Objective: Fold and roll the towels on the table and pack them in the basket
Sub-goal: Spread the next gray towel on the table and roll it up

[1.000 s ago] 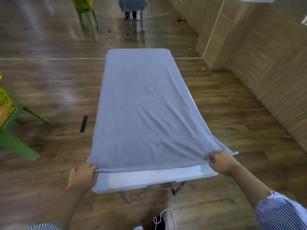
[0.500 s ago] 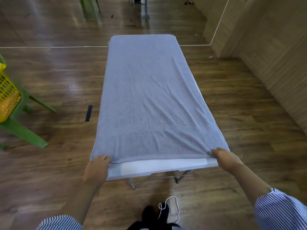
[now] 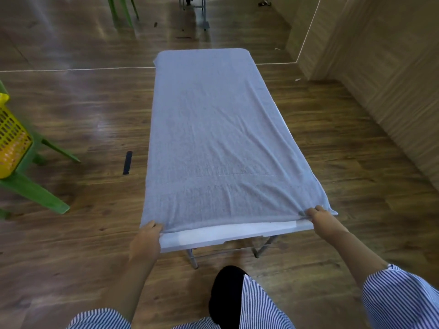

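A large pale blue-grey towel [image 3: 213,138] lies spread flat along the whole white folding table [image 3: 228,233], only the table's near strip showing. My left hand [image 3: 146,241] grips the towel's near left corner at the table edge. My right hand [image 3: 320,217] pinches the near right corner, where the cloth bunches into creases. A yellow perforated basket [image 3: 11,138] sits at the far left of the view on a green plastic chair [image 3: 33,188].
Wooden floor surrounds the table. A small black object [image 3: 127,162] lies on the floor left of the table. A wood-panelled wall [image 3: 392,79] runs along the right. Green chair legs [image 3: 123,10] and metal table legs [image 3: 194,10] stand beyond the far end.
Both hands have drawn the near towel edge in and laid it flatter on the table. The right corner no longer overhangs as far. The view has tilted down toward the table.
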{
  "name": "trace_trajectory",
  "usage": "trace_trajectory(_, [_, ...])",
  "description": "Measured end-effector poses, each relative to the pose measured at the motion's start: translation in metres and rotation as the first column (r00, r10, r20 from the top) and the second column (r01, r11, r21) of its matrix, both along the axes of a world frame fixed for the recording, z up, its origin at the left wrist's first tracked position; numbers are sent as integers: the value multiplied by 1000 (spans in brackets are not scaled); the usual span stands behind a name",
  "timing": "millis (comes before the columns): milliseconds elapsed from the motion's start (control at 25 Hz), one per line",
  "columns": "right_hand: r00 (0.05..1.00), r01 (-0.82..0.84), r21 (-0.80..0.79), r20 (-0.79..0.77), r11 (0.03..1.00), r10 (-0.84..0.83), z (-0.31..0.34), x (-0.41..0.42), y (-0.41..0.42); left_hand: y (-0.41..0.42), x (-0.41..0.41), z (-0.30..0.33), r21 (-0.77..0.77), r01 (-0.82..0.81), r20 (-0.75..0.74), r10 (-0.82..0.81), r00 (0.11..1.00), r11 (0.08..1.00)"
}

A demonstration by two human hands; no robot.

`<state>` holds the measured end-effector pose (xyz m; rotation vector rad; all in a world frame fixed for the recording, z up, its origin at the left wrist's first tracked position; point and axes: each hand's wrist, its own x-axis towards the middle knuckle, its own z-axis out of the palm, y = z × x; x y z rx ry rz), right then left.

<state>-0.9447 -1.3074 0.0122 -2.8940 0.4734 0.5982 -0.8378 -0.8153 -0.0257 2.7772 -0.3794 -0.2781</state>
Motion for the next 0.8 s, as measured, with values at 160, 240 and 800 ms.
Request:
trace_trajectory(160, [998, -66, -6, -12, 998, 66, 3, 2, 6, -10, -3, 3, 65, -40, -44, 43, 998, 997])
trace_trajectory(240, [995, -92, -14, -44, 996, 92, 1, 6, 8, -15, -8, 7, 100, -70, -40, 74, 996, 992])
trace_trajectory(800, [998, -35, 105, -44, 994, 40, 4, 25, 5, -23, -3, 7, 121, 97, 85, -108, 991, 988])
